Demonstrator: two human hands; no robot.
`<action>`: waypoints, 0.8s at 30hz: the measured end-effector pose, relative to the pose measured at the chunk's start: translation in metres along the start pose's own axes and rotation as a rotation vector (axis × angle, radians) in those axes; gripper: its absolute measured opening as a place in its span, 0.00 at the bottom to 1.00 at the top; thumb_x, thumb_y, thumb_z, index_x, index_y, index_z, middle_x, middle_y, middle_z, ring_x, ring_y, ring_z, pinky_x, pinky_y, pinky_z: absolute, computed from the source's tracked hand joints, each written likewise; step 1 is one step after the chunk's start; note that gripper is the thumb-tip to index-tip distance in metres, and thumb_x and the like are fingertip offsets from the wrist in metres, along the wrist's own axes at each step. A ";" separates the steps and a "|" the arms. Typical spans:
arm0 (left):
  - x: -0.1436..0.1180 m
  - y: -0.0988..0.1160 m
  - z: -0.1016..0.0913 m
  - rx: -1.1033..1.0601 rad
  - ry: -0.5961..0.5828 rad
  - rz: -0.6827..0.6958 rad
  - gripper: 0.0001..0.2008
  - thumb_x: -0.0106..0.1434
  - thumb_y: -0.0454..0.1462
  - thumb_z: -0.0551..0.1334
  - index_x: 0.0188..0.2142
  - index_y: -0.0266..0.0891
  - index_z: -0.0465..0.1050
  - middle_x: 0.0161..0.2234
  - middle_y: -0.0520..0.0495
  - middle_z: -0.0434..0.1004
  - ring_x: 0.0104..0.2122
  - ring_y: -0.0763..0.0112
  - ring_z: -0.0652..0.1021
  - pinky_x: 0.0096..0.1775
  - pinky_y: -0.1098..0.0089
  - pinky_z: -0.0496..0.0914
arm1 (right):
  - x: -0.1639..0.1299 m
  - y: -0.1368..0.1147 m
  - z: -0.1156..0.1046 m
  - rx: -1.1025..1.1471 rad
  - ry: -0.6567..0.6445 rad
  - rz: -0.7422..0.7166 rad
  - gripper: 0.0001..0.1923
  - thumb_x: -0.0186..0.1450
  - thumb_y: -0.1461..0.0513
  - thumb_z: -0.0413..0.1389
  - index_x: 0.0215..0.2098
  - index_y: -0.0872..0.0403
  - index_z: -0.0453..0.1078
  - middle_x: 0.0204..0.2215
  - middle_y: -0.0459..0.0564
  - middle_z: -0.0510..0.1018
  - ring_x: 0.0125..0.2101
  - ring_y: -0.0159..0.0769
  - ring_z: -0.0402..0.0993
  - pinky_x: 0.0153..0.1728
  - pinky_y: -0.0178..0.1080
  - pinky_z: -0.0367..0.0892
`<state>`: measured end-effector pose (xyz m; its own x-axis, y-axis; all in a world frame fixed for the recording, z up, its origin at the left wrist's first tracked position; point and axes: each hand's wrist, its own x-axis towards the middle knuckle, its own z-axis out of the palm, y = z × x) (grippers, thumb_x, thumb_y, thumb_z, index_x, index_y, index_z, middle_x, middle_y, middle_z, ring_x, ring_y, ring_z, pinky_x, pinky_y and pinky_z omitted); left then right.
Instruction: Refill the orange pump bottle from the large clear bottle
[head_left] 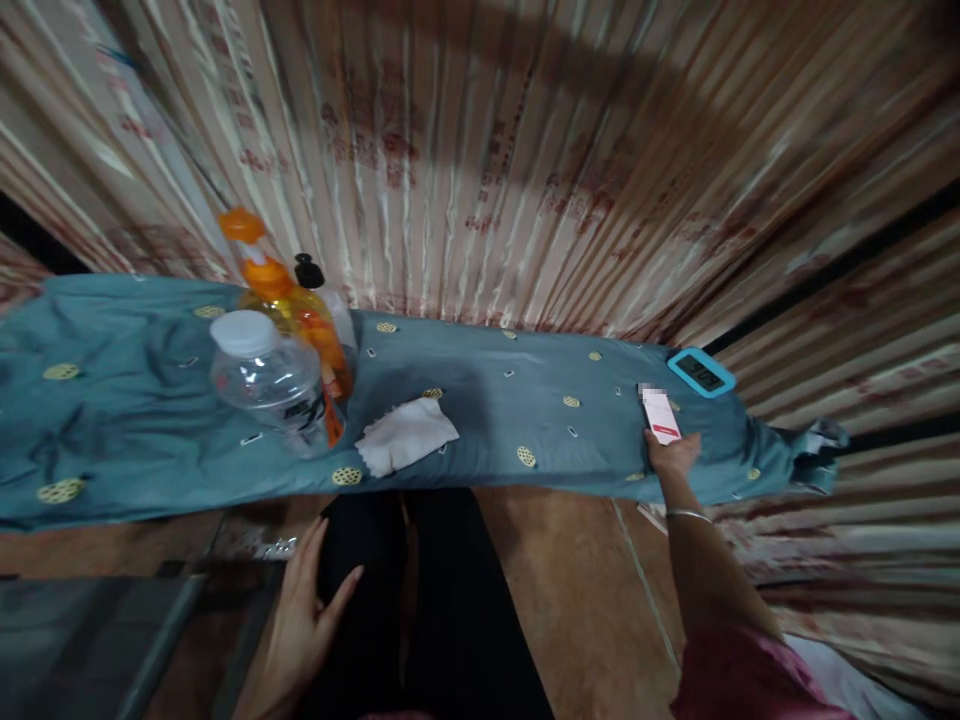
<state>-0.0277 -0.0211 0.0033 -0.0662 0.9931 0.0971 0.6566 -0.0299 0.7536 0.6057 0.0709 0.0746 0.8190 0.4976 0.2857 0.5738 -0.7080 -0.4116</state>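
Observation:
My right hand (pixel 673 455) is at the near end of a smartphone (pixel 661 416), its fingers around the lower edge. The phone's lit screen shows a white page with a red bar, and it lies at the right of the cloth-covered table. My left hand (pixel 304 610) rests on my left thigh, fingers stretched and thumb apart, holding nothing. A crumpled white cloth (pixel 407 436) lies near the front edge, ahead of my knees. Just beyond the phone is a blue-framed digital clock (pixel 701 372).
A clear plastic jar (pixel 266 375) with a white lid stands at the left. Behind it are an orange pump bottle (pixel 304 318) and a white bottle (pixel 335 310) with a black top. A patterned curtain (pixel 480 170) hangs along the back and right. A grey seat (pixel 82 640) is at lower left.

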 end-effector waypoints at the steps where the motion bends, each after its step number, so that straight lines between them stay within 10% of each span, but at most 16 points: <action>1: -0.001 0.002 0.000 -0.010 0.012 0.012 0.35 0.69 0.52 0.61 0.71 0.45 0.59 0.70 0.35 0.65 0.69 0.43 0.70 0.61 0.45 0.76 | -0.007 0.001 0.001 0.010 0.013 0.037 0.31 0.69 0.55 0.64 0.68 0.50 0.64 0.72 0.58 0.62 0.69 0.58 0.62 0.66 0.67 0.61; 7: -0.004 0.011 0.004 -0.047 0.043 -0.021 0.33 0.69 0.51 0.60 0.70 0.43 0.61 0.72 0.34 0.62 0.71 0.46 0.67 0.68 0.43 0.67 | -0.079 0.007 0.005 0.134 0.042 0.030 0.38 0.71 0.52 0.61 0.74 0.49 0.53 0.76 0.60 0.53 0.73 0.62 0.52 0.69 0.69 0.55; 12: 0.004 0.019 -0.001 -0.146 0.077 -0.069 0.40 0.66 0.53 0.64 0.72 0.43 0.56 0.73 0.32 0.58 0.73 0.44 0.63 0.70 0.41 0.62 | -0.182 -0.016 -0.001 0.278 -0.043 -0.249 0.42 0.73 0.41 0.51 0.75 0.53 0.50 0.76 0.63 0.53 0.74 0.61 0.50 0.69 0.69 0.53; 18: 0.053 0.045 -0.025 -0.287 0.253 -0.091 0.55 0.58 0.55 0.71 0.75 0.39 0.45 0.75 0.27 0.51 0.75 0.41 0.57 0.72 0.41 0.56 | -0.302 -0.127 -0.017 0.402 -0.285 -0.649 0.37 0.77 0.45 0.42 0.74 0.60 0.51 0.74 0.70 0.57 0.76 0.53 0.49 0.70 0.61 0.57; 24: 0.121 0.094 -0.050 -0.383 0.419 0.039 0.68 0.52 0.52 0.78 0.76 0.39 0.32 0.77 0.24 0.40 0.77 0.44 0.48 0.74 0.45 0.51 | -0.337 -0.261 -0.014 0.356 -0.516 -0.910 0.36 0.73 0.52 0.55 0.73 0.60 0.56 0.74 0.67 0.60 0.74 0.55 0.55 0.70 0.58 0.56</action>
<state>-0.0118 0.0906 0.1181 -0.3906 0.8629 0.3206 0.3508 -0.1825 0.9185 0.1799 0.0812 0.0975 -0.0558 0.9674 0.2469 0.8602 0.1722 -0.4800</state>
